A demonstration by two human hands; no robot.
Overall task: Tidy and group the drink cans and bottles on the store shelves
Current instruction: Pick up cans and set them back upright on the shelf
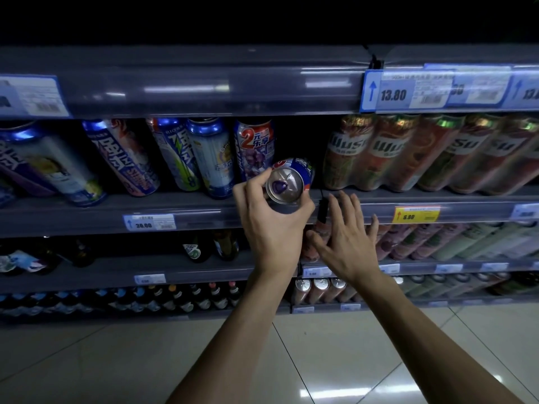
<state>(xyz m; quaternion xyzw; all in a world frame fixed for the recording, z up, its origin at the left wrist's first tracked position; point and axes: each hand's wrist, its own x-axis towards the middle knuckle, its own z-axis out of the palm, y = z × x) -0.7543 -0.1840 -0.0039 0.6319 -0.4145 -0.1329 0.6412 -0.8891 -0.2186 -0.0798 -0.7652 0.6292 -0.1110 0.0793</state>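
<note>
Can [288,182] at shelf edge [204,212], gap [303,138] behind — left hand [274,225] grips it, right hand [347,246] splayed.

Can [290,182] in the left hand [271,225]: silver end with a purple centre; blue, red and white side. Tall cans [208,158] left of the hands: blue tops, white-and-blue print. Slim cans [437,153] above the right hand [347,243]: red and green, white band. Price tag [416,214] right of it: yellow.

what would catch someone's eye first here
The left hand grips a can tipped top-first toward the camera, before a dark gap right of the tall blue cans. Beside it the right hand hovers open, fingers spread, and a yellow price tag stands out on the shelf edge further right.
</note>
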